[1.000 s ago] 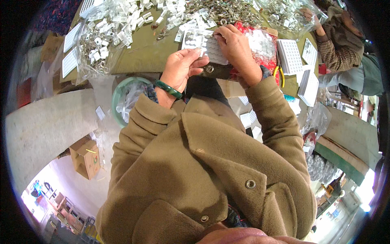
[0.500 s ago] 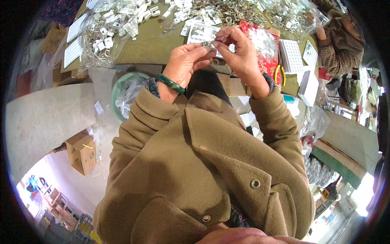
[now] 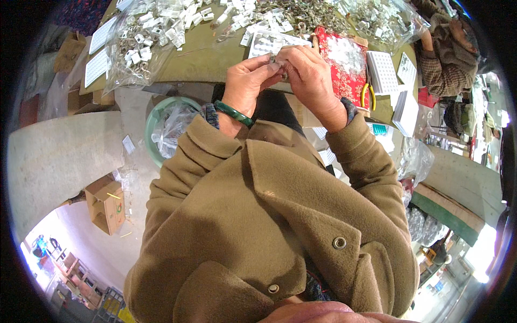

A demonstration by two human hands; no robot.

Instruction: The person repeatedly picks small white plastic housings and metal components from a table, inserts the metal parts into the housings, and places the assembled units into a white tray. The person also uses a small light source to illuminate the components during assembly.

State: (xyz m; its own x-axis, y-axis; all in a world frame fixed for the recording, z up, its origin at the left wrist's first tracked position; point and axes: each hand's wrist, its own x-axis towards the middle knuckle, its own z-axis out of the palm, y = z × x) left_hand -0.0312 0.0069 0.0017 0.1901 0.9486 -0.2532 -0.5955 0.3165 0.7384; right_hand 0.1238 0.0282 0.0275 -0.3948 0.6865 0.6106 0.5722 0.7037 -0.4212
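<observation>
My left hand [image 3: 240,89] and my right hand [image 3: 311,78] meet just over the table's near edge, fingertips almost touching. Between the left thumb and forefinger sits a small shiny metal piece [image 3: 273,58], too small and too covered to name. The right fingers are pinched together against it; what else they hold is hidden. Behind the hands lies a white tray [image 3: 293,40] with rounded spots. Beyond it spread loose white tags [image 3: 272,22] with metal bits. A green bangle [image 3: 232,113] circles my left wrist.
At left, a clear bag [image 3: 137,59] holds white tags and metal rings. Right of my hands lie a red patterned sheet [image 3: 344,81], yellow-handled pliers [image 3: 368,97] and stacked white cards [image 3: 382,72]. A green tub [image 3: 155,134] stands below. Another person [image 3: 455,54] sits at far right.
My right hand has turned and closed in, its fingers folding down toward the left fingertips. The left hand has shifted only slightly and still pinches the metal piece.
</observation>
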